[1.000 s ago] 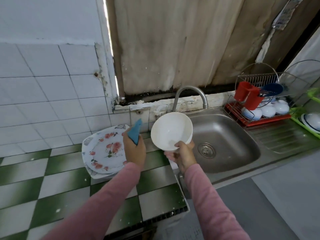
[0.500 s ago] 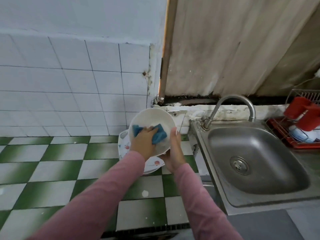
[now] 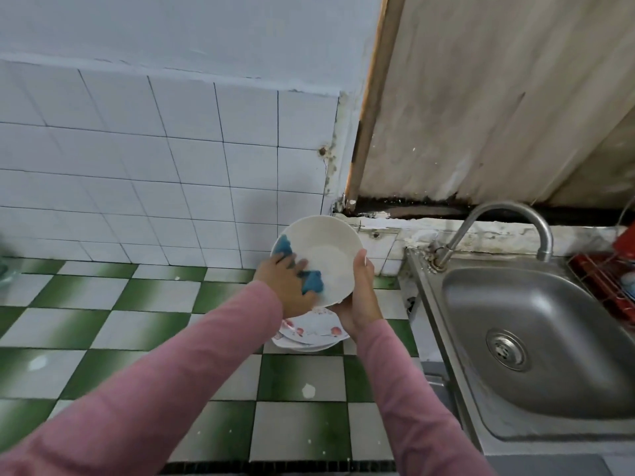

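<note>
A white bowl is held tilted toward me above the counter. My right hand grips its right rim, thumb on the inside edge. My left hand presses a blue sponge against the bowl's inner left and lower side; the hand covers the sponge's middle. Below the bowl lies a stack of floral plates, partly hidden by both hands.
The counter has green and white checkered tiles with a few white specks. A steel sink with a curved tap sits to the right. A red dish rack shows at the right edge. White wall tiles stand behind.
The bowl moved from beside the sink to over the plates. My left hand brought the sponge into the bowl and has since slid it toward the lower left.
</note>
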Available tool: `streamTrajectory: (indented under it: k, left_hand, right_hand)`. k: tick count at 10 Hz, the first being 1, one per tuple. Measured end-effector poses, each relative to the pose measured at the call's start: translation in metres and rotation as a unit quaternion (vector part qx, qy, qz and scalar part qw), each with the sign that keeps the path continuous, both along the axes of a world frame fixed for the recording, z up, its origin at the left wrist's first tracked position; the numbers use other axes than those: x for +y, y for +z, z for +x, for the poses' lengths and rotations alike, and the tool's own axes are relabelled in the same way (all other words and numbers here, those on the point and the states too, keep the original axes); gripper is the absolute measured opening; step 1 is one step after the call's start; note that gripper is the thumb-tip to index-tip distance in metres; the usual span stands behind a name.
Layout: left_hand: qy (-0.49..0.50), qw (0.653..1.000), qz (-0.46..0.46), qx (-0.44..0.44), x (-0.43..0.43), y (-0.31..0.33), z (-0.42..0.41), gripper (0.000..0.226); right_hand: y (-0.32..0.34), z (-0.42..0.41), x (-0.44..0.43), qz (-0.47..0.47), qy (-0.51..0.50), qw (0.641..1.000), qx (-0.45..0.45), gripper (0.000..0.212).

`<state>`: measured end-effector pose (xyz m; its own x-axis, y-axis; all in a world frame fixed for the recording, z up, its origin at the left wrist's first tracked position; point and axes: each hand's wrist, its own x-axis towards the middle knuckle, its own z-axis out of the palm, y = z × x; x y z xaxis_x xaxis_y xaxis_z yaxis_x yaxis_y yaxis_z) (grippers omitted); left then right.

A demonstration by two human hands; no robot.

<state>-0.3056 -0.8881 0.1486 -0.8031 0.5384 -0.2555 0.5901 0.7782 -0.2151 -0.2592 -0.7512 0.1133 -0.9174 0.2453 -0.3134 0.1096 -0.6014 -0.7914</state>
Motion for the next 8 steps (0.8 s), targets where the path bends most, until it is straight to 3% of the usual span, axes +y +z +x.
streamTrajectory:
  k: [1,2,3,4,5,6,7,8]
  left_hand:
    - [0.045,0.998,-0.025,0.04,-0.005,-0.007,-0.01,0.066]
    - [0.076,0.995,0.041,0.042,-0.006,-0.011,-0.018,0.069]
    - [0.112,0.986,0.119,-0.026,0.004,-0.018,-0.021,0.073]
    - [0.128,0.949,0.242,-0.158,0.02,-0.007,-0.011,0.076]
    - [0.101,0.883,0.323,-0.325,0.027,0.01,0.004,0.067]
    - [0.152,0.868,0.335,-0.334,0.02,0.009,0.001,0.089]
    - [0.241,0.881,0.224,-0.339,0.015,0.005,-0.006,0.08]
    - [0.243,0.868,0.217,-0.375,0.011,0.023,-0.006,0.067]
  right_hand:
    - [0.001,-0.001,-0.009,0.023,0.017,1.0,0.006,0.063]
    - [0.004,-0.002,-0.011,0.035,0.033,0.999,0.008,0.061]
    - [0.005,-0.002,-0.015,0.05,0.067,0.996,0.006,0.072]
    - [0.005,-0.003,-0.023,0.06,0.076,0.995,-0.009,0.086]
    - [0.003,-0.007,-0.021,0.035,0.06,0.998,-0.009,0.088]
    - [0.002,-0.005,-0.006,0.035,0.037,0.999,-0.013,0.08]
    - [0.004,0.001,0.006,0.023,0.045,0.999,-0.006,0.072]
    - [0.003,0.006,0.008,0.022,0.051,0.998,0.0,0.068]
